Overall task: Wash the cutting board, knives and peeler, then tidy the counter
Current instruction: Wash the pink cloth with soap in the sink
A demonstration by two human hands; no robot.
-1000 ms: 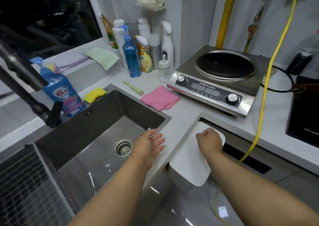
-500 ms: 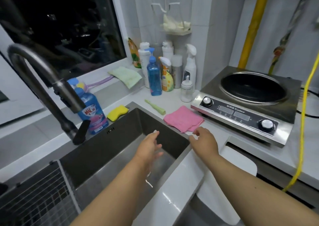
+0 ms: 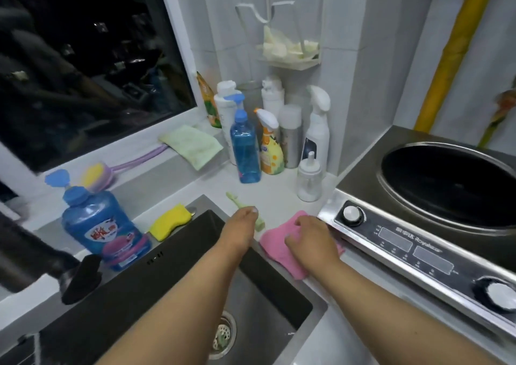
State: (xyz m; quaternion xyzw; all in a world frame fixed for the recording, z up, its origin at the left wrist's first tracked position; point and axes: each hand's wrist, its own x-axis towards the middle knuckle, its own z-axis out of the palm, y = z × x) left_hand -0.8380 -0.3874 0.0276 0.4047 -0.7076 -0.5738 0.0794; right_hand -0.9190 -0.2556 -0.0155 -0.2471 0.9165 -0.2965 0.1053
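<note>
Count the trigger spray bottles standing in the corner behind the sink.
2: an orange-and-yellow spray bottle beside the clear blue bottle, and a taller white spray bottle against the wall corner. Others may be hidden behind the front row.

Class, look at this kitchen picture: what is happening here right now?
A person is reaching across the sink corner. The right hand rests on the pink cloth beside the induction cooker, fingers curling into it. The left hand reaches over the pale green brush on the counter.
</note>
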